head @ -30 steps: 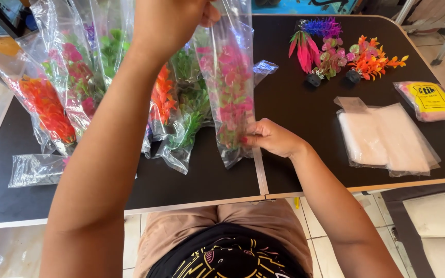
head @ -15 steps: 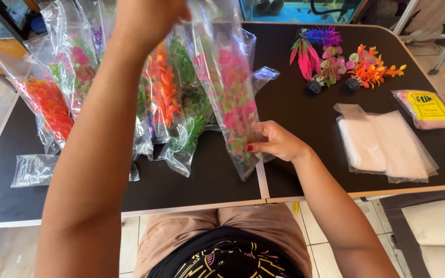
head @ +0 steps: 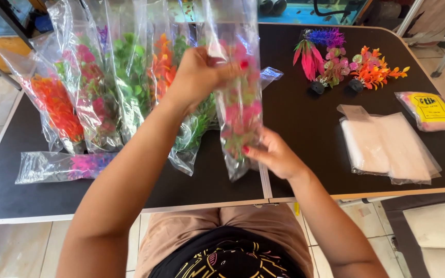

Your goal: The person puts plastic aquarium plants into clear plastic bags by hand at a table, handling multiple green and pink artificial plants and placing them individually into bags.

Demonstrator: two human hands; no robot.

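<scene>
My left hand point(head: 199, 77) is raised over the black table point(head: 310, 134) and pinches the upper part of a clear plastic bag with a pink and green artificial plant point(head: 238, 108) inside. My right hand point(head: 274, 154) grips the same bag near its lower end, just above the table's front edge. The bag hangs upright between both hands.
Several more bagged plants in orange, pink and green point(head: 104, 87) lean at the left. One bagged purple plant point(head: 63, 167) lies flat at the front left. Loose colourful plants point(head: 343, 64) sit at the back right, beside a stack of empty clear bags point(head: 387, 146) and a yellow-labelled packet point(head: 428, 109).
My left hand has come down lower along the bag. The bag has shifted slightly and my right hand has moved with its lower end.
</scene>
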